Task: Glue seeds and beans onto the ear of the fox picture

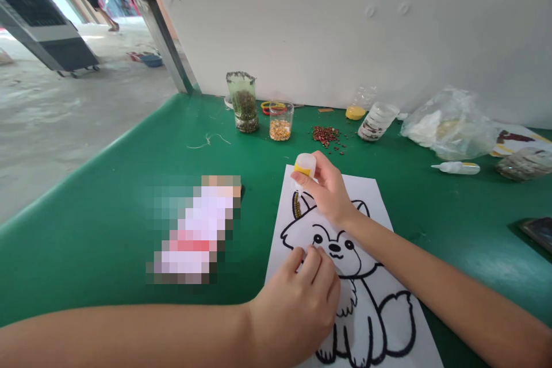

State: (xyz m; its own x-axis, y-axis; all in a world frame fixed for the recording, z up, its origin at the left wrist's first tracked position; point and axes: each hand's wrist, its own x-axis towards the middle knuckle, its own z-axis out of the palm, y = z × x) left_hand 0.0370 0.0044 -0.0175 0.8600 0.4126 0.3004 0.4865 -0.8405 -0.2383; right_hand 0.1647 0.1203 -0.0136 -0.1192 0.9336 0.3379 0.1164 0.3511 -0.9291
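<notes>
My right hand [325,184] grips a small white glue bottle [306,164] with a yellow label, its base up, over the top of a paper sheet [276,264]. A dog-like animal [366,253] is drawn on the sheet in thick black lines. Small greenish-brown grains [297,205] fill a strip of its left ear, just below the bottle. My left hand [302,299] hovers over or rests on the drawing's middle, its fingers curled together. Anything between those fingertips is hidden.
Behind the paper on the green table [129,184] stand a cup of dark-green grains [245,109], a cup of corn kernels [280,129] and a pile of reddish beans [326,135]. A jar [377,122], plastic bag [448,123] and second bottle [457,168] lie right. A blurred object [198,230] lies left.
</notes>
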